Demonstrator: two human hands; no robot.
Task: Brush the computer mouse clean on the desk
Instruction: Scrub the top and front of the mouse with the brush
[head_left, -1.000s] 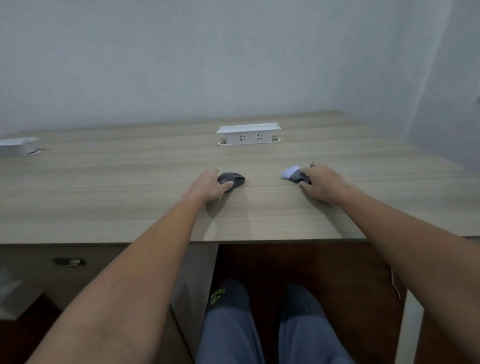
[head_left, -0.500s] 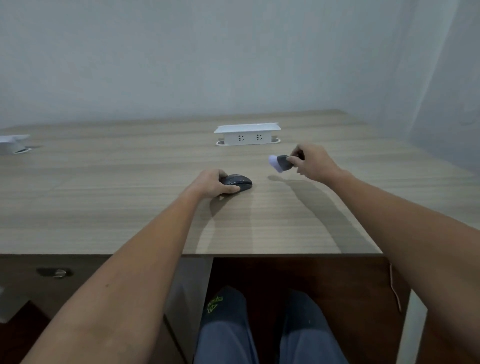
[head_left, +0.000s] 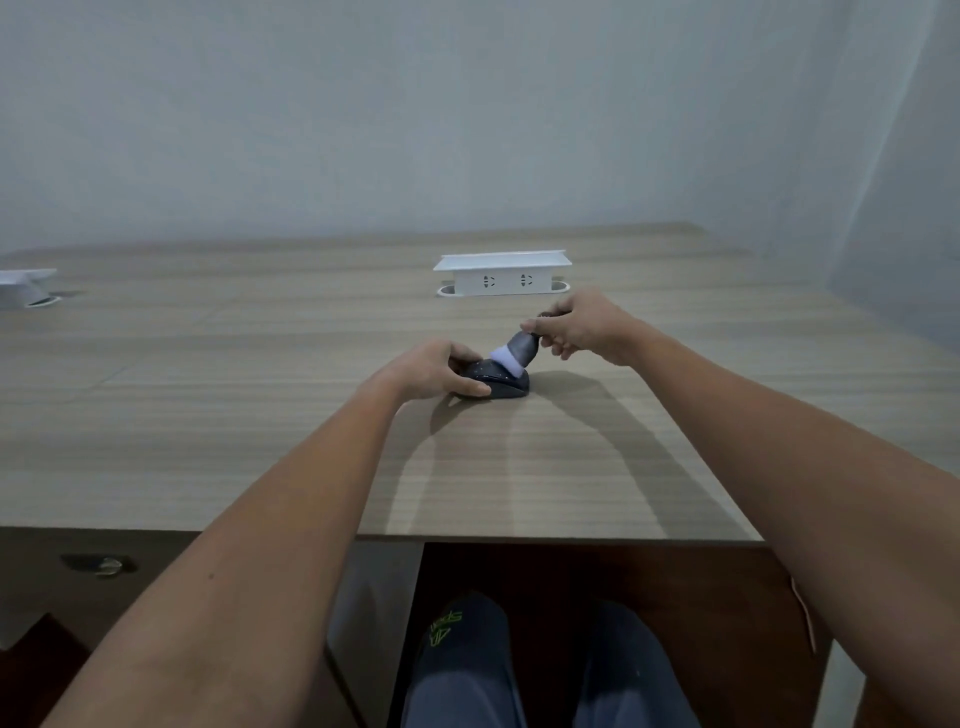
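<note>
On the wood-grain desk (head_left: 260, 415), near a white socket box (head_left: 501, 275), the left hand (head_left: 431, 370) clamped the dark mouse (head_left: 498, 383), probably to steady it, while the right hand (head_left: 582, 325) pinched a small brush (head_left: 517, 353), its white bristles touching the mouse's top.

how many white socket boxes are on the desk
2. One socket box stands at the back of the desk, behind the hands. The second socket box sits at the far left edge of the view, partly cut off. More may lie outside the frame.
</note>
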